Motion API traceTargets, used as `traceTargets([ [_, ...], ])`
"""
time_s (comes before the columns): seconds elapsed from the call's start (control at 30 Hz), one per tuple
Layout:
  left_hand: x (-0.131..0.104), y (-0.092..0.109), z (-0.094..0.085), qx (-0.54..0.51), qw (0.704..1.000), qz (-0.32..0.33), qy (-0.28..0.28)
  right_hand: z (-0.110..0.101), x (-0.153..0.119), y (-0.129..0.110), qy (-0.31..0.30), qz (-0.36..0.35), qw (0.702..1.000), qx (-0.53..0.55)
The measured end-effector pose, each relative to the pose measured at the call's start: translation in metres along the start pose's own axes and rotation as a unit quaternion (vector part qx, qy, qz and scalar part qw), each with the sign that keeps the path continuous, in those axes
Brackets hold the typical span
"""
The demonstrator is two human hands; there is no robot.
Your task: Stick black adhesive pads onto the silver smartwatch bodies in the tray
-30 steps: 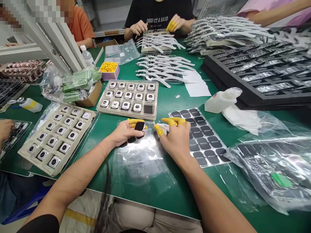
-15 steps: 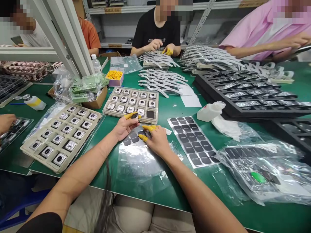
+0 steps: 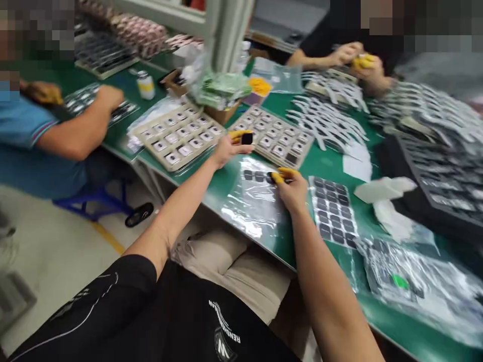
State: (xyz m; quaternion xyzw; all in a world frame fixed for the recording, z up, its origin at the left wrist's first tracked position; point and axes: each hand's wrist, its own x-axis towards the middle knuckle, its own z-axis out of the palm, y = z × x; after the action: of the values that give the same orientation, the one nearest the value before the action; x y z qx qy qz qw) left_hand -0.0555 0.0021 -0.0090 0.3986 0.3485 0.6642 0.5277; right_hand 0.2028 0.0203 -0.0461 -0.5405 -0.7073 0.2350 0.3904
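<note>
My left hand [image 3: 226, 150], with yellow finger cots, is closed around a small square watch case [image 3: 247, 139] whose black face is turned to me. It is held above the front edge of a tray of watch cases [image 3: 264, 131]. Lower and to the right, my right hand [image 3: 293, 188], also with yellow finger cots, is pinched at a black square sticker [image 3: 270, 177]. That sticker is at the upper right of a clear film sheet [image 3: 260, 193], beside a short row of similar stickers. Motion blur softens the fingertips. A fuller sheet of black stickers [image 3: 334, 211] lies right of my right hand.
A second tray of watch cases [image 3: 177, 133] is at left. Grey watch straps [image 3: 324, 118], a white bottle [image 3: 385, 190], a black tray [image 3: 433, 171] and plastic bags [image 3: 422, 281] surround the work spot. A co-worker's arm [image 3: 81, 120] is at left; another person's hands [image 3: 358, 60] are across the table.
My view has swung left and down, so the floor and a co-worker in blue show. My left hand now holds the watch case with its black face toward me; my right hand's fingers have pinched together.
</note>
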Motion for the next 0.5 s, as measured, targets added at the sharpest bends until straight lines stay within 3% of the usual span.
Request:
traceTargets([
  [0.17, -0.086, 0.01, -0.027, 0.092, 0.995, 0.034, 0.01, -0.002, -0.007, -0.007, 0.054, -0.022, 0.998, 0.012],
  [0.27, -0.119, 0.012, -0.032, 0.141, 0.989, 0.033, 0.017, -0.002, -0.014, -0.015, 0.101, -0.025, 0.994, 0.02],
  [0.37, -0.128, 0.01, -0.033, 0.149, 0.988, 0.026, 0.033, -0.002, -0.023, -0.023, 0.132, -0.008, 0.991, 0.021],
  [0.5, -0.122, 0.004, -0.03, 0.209, 0.977, 0.021, 0.042, -0.003, -0.03, -0.027, 0.144, 0.018, 0.989, 0.013],
])
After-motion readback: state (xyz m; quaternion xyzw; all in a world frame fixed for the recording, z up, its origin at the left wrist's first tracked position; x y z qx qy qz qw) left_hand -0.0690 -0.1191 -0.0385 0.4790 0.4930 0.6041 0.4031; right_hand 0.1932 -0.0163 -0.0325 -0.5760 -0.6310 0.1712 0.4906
